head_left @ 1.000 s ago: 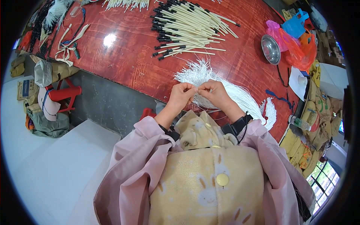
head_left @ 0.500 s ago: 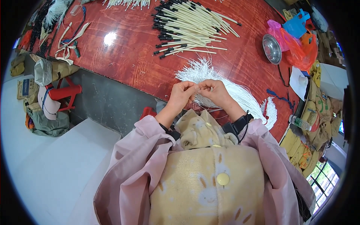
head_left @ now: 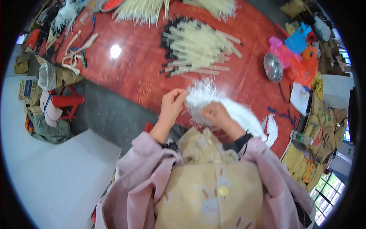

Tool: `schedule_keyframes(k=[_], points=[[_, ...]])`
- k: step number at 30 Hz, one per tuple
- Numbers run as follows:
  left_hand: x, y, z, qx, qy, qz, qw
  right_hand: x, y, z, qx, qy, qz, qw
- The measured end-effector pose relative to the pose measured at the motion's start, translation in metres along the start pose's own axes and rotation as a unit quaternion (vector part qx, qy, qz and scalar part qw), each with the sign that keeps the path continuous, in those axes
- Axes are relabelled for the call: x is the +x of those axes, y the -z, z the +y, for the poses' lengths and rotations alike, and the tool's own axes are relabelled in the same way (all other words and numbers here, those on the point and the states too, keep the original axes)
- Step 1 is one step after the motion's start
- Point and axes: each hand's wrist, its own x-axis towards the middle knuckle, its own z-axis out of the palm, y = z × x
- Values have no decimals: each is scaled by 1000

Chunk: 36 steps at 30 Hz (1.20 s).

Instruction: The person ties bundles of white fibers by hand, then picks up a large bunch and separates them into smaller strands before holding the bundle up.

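A large bundle of white strings (head_left: 240, 114) lies along the near side of the red table, its frayed end towards the table's middle. My left hand (head_left: 173, 107) is at the left of that frayed end, thumb and fingertips pinched together. In front of the bundle, my right hand (head_left: 219, 116) is closed, fingers curled in. The two hands are apart. Motion blur hides whatever is between the fingers of either hand. Beyond the bundle is a pile of pale thin sticks with black ends (head_left: 198, 45).
Bunches of pale sticks (head_left: 141, 9) lie at the far edge of the red table (head_left: 126, 72). On its right are a metal bowl (head_left: 273, 67), plastic bags (head_left: 301, 57) and a plastic bottle (head_left: 301, 137). A red stool (head_left: 68, 100) stands at the left.
My hands, fingertips together before, have moved apart, the left one leftward and the right one slightly down. The view has shifted, showing more of the table's far side.
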Motion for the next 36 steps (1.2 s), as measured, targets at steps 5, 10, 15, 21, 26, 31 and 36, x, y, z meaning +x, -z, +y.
schedule_keyframes(k=[5,10,15,21,26,31,36], points=[[-33,-21,187,-220,-242,-259,909,-13,3,-9,-28,81,45,995],[-89,-21,304,-269,-373,-353,815,-14,8,-25,-1,48,49,998],[-61,-35,264,-219,-360,-284,861,-5,2,-2,-36,77,66,994],[8,6,66,63,64,7,996,13,18,-16,21,39,40,998],[-1,23,-78,276,-4,28,961,9,7,-13,11,44,9,999],[4,3,-85,294,-27,102,950,5,10,-14,-6,39,13,999],[23,0,-99,263,50,13,963,6,11,-19,-2,44,0,999]])
